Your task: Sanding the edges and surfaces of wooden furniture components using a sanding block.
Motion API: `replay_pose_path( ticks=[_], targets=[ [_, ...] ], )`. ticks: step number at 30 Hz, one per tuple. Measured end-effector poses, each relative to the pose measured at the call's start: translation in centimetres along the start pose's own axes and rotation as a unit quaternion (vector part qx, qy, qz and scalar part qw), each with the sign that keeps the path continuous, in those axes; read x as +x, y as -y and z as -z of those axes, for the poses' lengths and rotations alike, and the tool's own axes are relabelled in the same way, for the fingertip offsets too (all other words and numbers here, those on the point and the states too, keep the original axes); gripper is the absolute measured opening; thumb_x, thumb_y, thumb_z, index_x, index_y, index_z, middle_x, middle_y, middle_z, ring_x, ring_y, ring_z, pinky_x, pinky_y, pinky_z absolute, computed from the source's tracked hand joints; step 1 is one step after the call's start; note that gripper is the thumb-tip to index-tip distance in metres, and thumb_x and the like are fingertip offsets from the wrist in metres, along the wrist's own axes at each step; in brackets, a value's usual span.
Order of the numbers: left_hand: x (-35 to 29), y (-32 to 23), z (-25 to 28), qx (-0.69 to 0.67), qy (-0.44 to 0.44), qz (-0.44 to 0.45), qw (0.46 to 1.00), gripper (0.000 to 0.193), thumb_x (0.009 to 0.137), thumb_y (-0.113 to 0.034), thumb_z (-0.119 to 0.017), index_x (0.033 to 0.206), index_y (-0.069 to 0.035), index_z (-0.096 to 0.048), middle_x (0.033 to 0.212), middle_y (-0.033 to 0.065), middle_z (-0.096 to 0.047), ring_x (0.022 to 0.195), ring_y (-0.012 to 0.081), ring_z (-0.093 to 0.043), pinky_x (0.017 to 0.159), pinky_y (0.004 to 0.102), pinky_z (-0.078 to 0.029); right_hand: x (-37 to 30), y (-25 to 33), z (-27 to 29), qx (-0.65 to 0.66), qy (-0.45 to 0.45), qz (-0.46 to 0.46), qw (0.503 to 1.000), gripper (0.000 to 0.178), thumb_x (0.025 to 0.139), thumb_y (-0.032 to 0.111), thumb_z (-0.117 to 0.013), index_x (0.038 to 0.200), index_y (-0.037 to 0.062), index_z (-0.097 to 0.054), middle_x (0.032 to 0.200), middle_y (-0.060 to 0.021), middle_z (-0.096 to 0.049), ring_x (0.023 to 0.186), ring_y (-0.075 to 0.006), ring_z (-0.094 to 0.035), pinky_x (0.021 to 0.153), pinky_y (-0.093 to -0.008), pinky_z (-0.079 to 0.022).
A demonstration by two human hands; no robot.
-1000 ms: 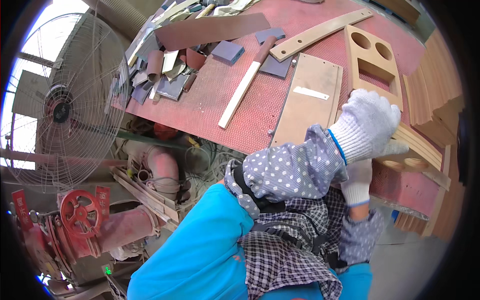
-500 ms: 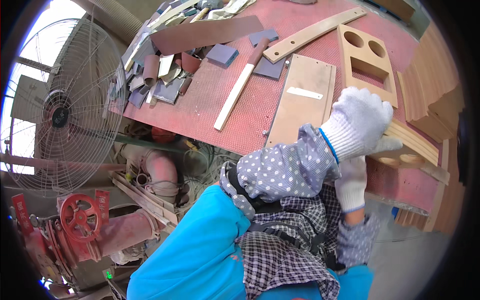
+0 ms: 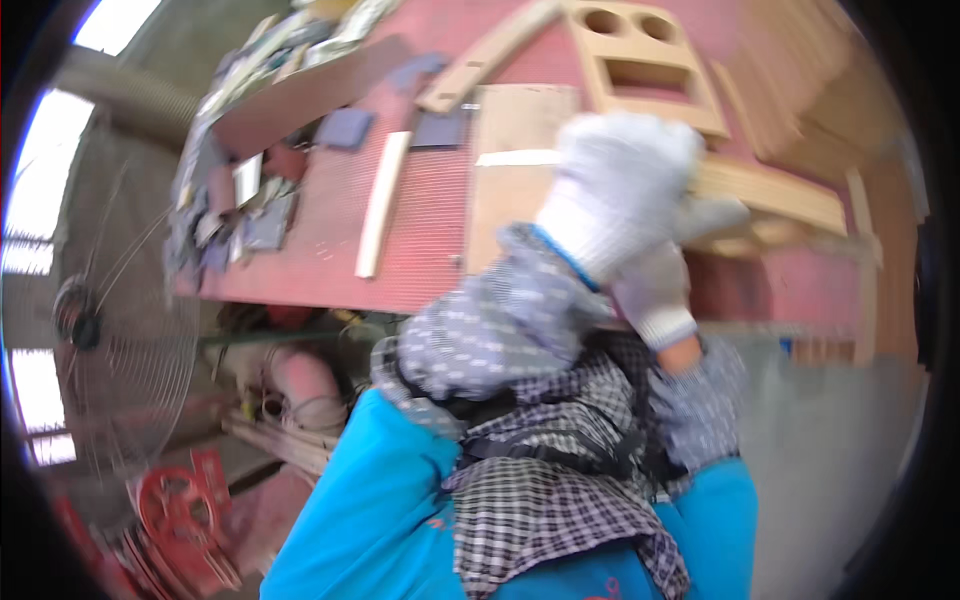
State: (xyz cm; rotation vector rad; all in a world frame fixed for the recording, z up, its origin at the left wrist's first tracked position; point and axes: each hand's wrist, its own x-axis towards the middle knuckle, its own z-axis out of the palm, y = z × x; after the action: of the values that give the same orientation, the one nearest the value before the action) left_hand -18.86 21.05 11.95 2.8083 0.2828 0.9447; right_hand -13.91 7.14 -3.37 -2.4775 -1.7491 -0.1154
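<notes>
At red counter [image 3: 325, 215], steady left hand [image 3: 622, 190] over right hand [image 3: 655, 290], clear of frame [image 3: 635, 49] just beyond, with grips too hidden to judge.

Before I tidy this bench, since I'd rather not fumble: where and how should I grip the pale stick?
Probably at the near end of the stick, from the near edge of the bench, pinched across its width: it lies flat, narrow, that end uncovered.

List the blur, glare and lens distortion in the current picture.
Head view: blur softens most of the scene, including the gloved left hand, the fan and the stacked wood; head view: the bright opening at far left is washed out to white; head view: the fisheye leaves dark, rounded edges.
</notes>
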Motion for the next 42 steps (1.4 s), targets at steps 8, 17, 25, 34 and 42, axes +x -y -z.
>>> replay_pose_path(
  ticks=[8,17,25,34,42],
  targets=[
    [-0.5,2.5,0.9,0.038,-0.026,-0.035,0.998,0.062,0.080,-0.068,-0.084,0.075,-0.011,-0.061,0.066,0.0079,-0.061,0.062,0.0278,-0.067,0.054,0.0417,-0.050,1.9,3.7,0.9,0.153,-0.218,-0.044,0.963,0.029,0.070,0.006,-0.080,0.098,-0.0030,-0.079,0.107,-0.0218,-0.072,0.106,-0.0427,-0.070,0.107,-0.0548,-0.052],
    [-0.7,2.5,1.1,0.041,0.028,-0.021,0.999,0.063,0.083,-0.069,-0.082,0.078,-0.008,-0.065,0.074,0.0123,-0.067,0.070,0.0315,-0.071,0.060,0.0449,-0.053,0.7,3.3,1.2,0.130,-0.212,-0.029,0.968,0.022,0.085,0.021,-0.081,0.095,0.0017,-0.074,0.091,-0.0201,-0.069,0.098,-0.0419,-0.070,0.093,-0.0506,-0.059],
    [-0.8,3.3,0.7,0.036,-0.017,-0.057,0.998,0.065,0.085,-0.067,-0.084,0.072,-0.009,-0.058,0.061,0.0074,-0.056,0.053,0.0268,-0.059,0.052,0.0403,-0.046,-0.2,3.3,0.4,0.149,-0.128,-0.021,0.980,0.042,0.088,0.029,-0.079,0.116,-0.0026,-0.072,0.127,-0.0277,-0.070,0.138,-0.0409,-0.059,0.127,-0.0526,-0.037],
    [-0.6,3.6,0.8,0.032,-0.020,-0.053,0.998,0.064,0.085,-0.067,-0.083,0.073,-0.009,-0.060,0.061,0.0070,-0.055,0.053,0.0263,-0.059,0.050,0.0400,-0.044,-0.3,2.9,1.7,0.171,-0.148,0.027,0.974,0.063,0.081,0.012,-0.076,0.138,-0.0091,-0.059,0.138,-0.0242,-0.064,0.132,-0.0419,-0.060,0.124,-0.0532,-0.042],
    [-0.2,3.0,1.2,0.036,0.038,-0.008,0.999,0.064,0.085,-0.070,-0.079,0.077,-0.008,-0.068,0.072,0.0122,-0.068,0.068,0.0308,-0.071,0.060,0.0450,-0.054,1.9,2.3,1.6,0.183,-0.089,-0.010,0.979,0.060,0.079,0.015,-0.078,0.132,-0.0085,-0.063,0.142,-0.0228,-0.063,0.137,-0.0412,-0.058,0.121,-0.0527,-0.044]
  ],
)
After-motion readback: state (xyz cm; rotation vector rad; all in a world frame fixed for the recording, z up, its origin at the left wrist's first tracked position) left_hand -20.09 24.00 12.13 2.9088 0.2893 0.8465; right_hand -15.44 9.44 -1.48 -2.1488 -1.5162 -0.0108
